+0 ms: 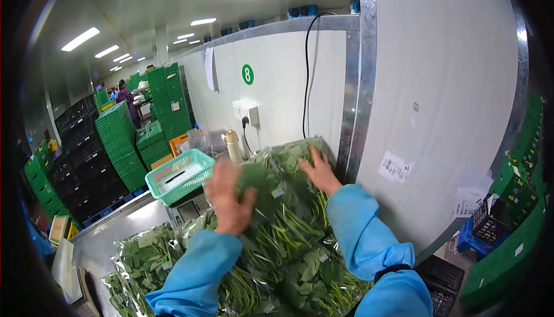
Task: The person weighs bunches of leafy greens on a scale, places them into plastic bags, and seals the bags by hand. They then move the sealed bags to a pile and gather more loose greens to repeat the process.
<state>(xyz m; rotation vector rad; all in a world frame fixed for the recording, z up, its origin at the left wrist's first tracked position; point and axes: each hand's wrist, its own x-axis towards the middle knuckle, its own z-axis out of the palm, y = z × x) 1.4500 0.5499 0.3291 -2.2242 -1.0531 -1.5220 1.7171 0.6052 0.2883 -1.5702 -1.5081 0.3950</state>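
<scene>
Clear bags of leafy greens (285, 230) lie heaped on a metal table (107, 236). My left hand (229, 197) is raised at the left side of the upper bags, its fingers spread and slightly blurred. My right hand (320, 170) rests with spread fingers on the leaves of the bag at the back, near the wall. Neither hand is closed round anything. More bagged greens (144, 253) lie to the left of my left forearm. Blue sleeves cover both arms.
Behind my left hand are a mint-green basket (187, 185) with a dark pen inside and a cream-coloured bottle-like object (232, 144). A wall with a socket (246, 111) stands behind. Stacked crates (118, 138) and a person in purple (124, 98) are at the far left.
</scene>
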